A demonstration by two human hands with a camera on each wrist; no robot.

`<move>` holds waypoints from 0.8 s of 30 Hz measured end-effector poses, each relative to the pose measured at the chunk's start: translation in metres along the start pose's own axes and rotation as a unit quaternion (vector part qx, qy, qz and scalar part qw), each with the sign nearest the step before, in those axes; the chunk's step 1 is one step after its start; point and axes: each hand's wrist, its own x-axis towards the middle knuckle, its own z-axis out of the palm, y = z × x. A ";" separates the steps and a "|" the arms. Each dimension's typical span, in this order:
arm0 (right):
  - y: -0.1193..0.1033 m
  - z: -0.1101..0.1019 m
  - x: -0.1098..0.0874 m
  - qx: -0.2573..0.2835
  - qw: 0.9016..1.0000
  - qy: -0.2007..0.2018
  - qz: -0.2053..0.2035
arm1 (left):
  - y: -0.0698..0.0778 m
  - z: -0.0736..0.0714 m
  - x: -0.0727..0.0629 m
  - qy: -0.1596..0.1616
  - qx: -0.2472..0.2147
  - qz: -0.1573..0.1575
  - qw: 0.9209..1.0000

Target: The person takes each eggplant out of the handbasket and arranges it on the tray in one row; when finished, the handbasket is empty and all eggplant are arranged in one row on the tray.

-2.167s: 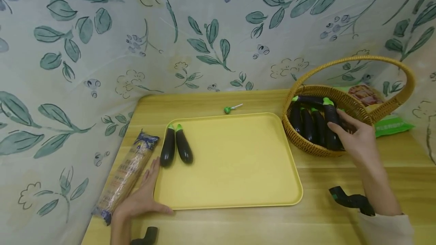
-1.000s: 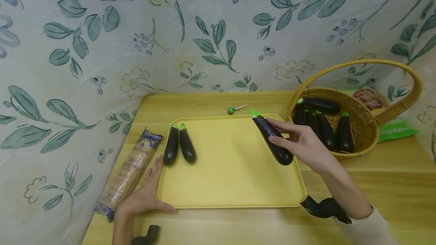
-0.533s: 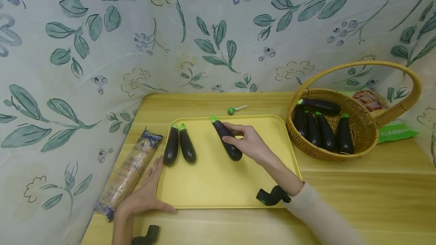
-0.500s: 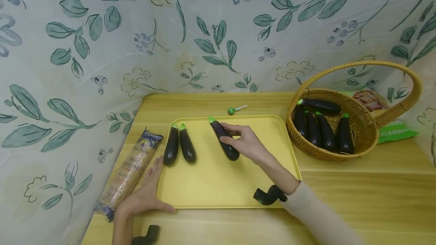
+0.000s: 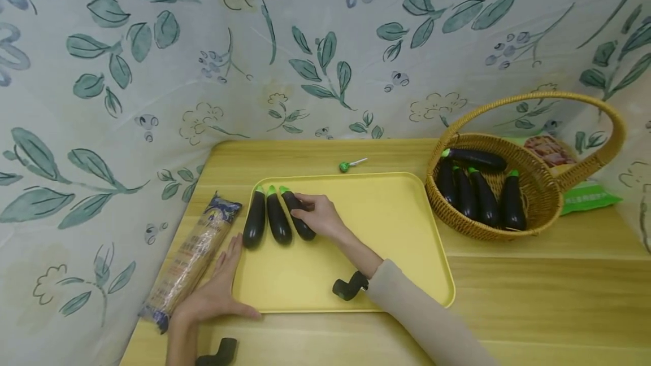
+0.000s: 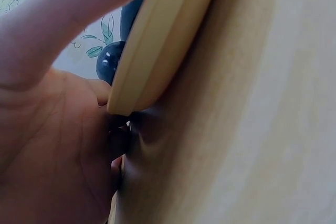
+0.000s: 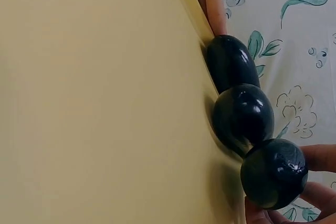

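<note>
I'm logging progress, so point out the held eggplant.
In the head view, the right hand holds the eggplant over the left half of the yellow tray, right of two others.

A: Any readable text?
B: None legible. Long clear plastic packet with blue ends and tan contents (image 5: 189, 264): rows of small print on the wrapper, script-like lettering near the upper blue end, can't make out either.
A: And the bright green plastic bag with a reddish picture (image 5: 590, 197)?
B: White characters on its green part, too small and blurred.
</note>
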 end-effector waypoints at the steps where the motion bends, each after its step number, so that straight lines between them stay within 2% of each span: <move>1: 0.000 0.003 0.002 0.000 1.000 0.002 0.000 | 0.000 0.000 0.000 0.001 0.002 0.000 1.000; 13: -0.001 0.017 0.009 0.007 1.000 0.019 0.005 | 0.002 -0.001 -0.001 0.003 0.007 0.013 1.000; 24: -0.003 0.023 0.008 -0.014 0.999 0.032 0.024 | 0.004 -0.001 -0.003 0.004 0.011 -0.009 1.000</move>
